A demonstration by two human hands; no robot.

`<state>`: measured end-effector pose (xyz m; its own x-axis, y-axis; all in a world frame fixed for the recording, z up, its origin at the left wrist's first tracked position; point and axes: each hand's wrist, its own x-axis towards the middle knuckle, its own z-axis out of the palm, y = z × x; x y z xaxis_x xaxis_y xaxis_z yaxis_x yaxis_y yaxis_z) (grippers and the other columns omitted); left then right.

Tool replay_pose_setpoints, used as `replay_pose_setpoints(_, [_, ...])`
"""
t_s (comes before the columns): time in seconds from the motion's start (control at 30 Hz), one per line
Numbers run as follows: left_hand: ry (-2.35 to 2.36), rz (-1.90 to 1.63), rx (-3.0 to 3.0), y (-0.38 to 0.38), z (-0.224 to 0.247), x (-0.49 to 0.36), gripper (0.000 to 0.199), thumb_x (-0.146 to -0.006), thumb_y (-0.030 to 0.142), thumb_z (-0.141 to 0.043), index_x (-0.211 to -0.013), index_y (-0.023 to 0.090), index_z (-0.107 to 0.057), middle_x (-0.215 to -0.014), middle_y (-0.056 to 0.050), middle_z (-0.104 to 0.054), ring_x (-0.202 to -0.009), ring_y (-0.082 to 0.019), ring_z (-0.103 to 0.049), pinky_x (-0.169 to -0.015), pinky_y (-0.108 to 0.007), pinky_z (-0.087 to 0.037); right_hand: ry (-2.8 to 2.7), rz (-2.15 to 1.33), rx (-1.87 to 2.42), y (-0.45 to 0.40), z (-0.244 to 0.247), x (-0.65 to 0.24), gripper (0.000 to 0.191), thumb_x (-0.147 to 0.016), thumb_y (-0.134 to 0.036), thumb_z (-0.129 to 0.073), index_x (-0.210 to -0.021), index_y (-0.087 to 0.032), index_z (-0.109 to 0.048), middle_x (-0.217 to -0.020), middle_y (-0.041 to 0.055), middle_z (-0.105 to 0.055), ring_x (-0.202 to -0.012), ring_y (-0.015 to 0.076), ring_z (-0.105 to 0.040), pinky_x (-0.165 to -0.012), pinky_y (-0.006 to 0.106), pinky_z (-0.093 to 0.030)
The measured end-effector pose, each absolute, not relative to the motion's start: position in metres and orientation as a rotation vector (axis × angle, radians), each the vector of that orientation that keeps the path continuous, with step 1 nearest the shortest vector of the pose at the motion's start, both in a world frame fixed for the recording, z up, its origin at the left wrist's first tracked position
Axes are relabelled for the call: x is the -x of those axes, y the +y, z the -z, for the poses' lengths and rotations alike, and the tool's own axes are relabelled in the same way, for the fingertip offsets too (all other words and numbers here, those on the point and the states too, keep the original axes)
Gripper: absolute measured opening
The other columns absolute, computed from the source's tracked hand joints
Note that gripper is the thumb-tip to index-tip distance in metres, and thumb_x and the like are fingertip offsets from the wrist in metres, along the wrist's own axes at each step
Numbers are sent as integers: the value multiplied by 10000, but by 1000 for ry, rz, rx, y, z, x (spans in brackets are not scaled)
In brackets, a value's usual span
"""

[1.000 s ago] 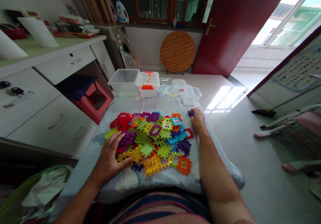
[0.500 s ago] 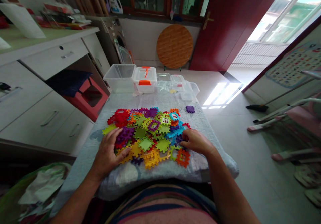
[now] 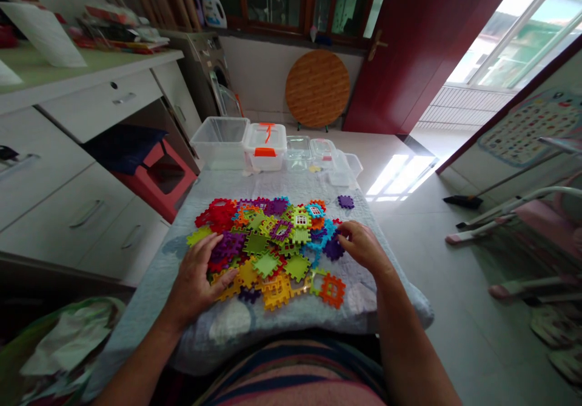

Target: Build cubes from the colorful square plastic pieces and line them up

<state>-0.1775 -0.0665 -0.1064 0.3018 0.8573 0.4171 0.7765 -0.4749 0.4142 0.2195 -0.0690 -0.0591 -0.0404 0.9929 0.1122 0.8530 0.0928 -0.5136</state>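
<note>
A heap of bright plastic interlocking tiles with notched edges lies on the cloth-covered table, with green tiles [image 3: 267,265] in the middle, red tiles [image 3: 220,213] at the far left and yellow tiles [image 3: 276,291] at the near side. My left hand [image 3: 200,276] rests at the heap's left edge, fingers spread beside purple tiles [image 3: 228,245]. On the right, my right hand [image 3: 362,245] pinches a dark purple tile [image 3: 333,246] by its edge. Near it are blue tiles [image 3: 313,254] and an orange tile [image 3: 333,289]. Another purple tile [image 3: 345,202] lies apart, farther back.
Along the table's far edge stand a clear open bin [image 3: 221,142], a lidded box with orange clips [image 3: 266,146] and smaller clear containers [image 3: 299,151]. A red stool [image 3: 168,173] stands at the left, and a pink-and-white chair [image 3: 541,224] at the right.
My right hand has moved slightly right and away from me, drawing the dark purple tile out at the heap's right side. My left hand stays in place.
</note>
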Motion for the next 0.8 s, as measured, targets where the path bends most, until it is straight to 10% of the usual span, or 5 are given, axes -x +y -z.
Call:
replay_pose_setpoints(0.37, [1532, -906, -2453, -66, 109, 179, 682, -855, 571, -552, -1408, 216, -368, -1370, -140, -472, -1277, -335, -452, -1096, -530, -361, -1455, -333, 2012, -54, 69, -230, 308, -812, -368, -544, -1055, -192, -612, -681, -6, -638, -649, 176, -588, -653, 284, -399])
replay_pose_setpoints(0.5, [1536, -900, -2442, -66, 109, 178, 678, -859, 574, -540, -1406, 210, -371, -1378, -144, -467, -1272, -335, -458, -1090, -527, -365, -1538, -326, 1974, -69, 70, -229, 204, -837, -391, -546, -882, -202, -607, -700, 5, -612, -667, 174, -575, -661, 288, -409])
replay_pose_setpoints(0.8, [1538, -888, -2445, -66, 110, 177, 681, -861, 575, -534, -1416, 220, -361, -1380, -144, -468, -1270, -338, -458, -1081, -528, -375, -2007, -387, 1956, -105, 68, -205, 423, -735, -306, -694, -1132, -196, -602, -1084, 97, -609, -1035, 257, -555, -889, 361, -436])
